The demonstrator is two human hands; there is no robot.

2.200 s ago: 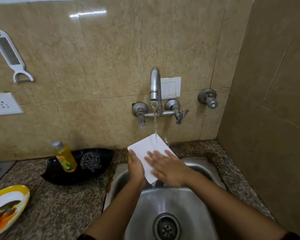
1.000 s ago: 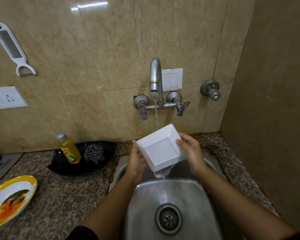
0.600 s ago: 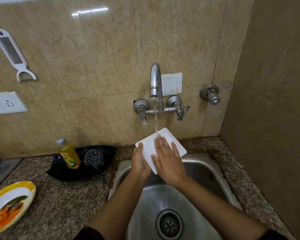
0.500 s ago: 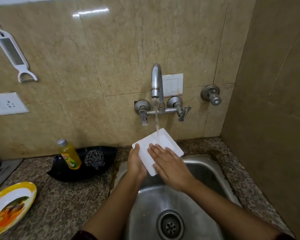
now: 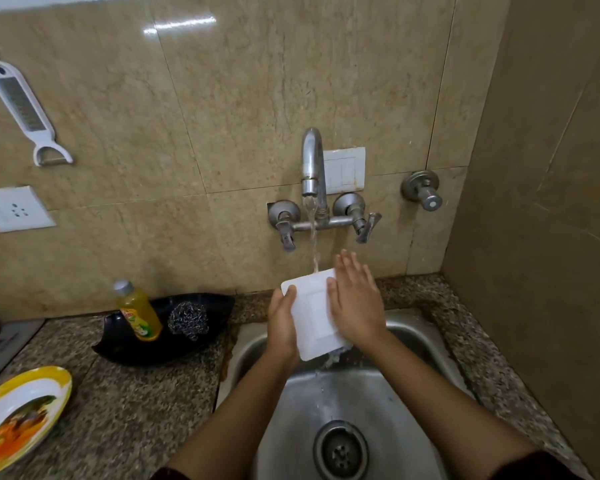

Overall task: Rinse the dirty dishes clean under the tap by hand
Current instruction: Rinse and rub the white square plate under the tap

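Presently the dish (image 5: 310, 315), far edge under the tap (image 5: 311, 161), is gripped by the left hand (image 5: 282, 325) and pressed by the flat-fingered right hand (image 5: 355, 303).

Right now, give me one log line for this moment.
tap running | left hand holds dish | right hand flat on dish | over sink

No lettering can be read anywhere. The only label (image 5: 134, 319) in view is on the yellow bottle (image 5: 132, 299), which stands well to the left of where the left hand (image 5: 283, 327) grips the white dish (image 5: 313, 311); it shows a red patch above green and yellow, but its words are too small and blurred to make out
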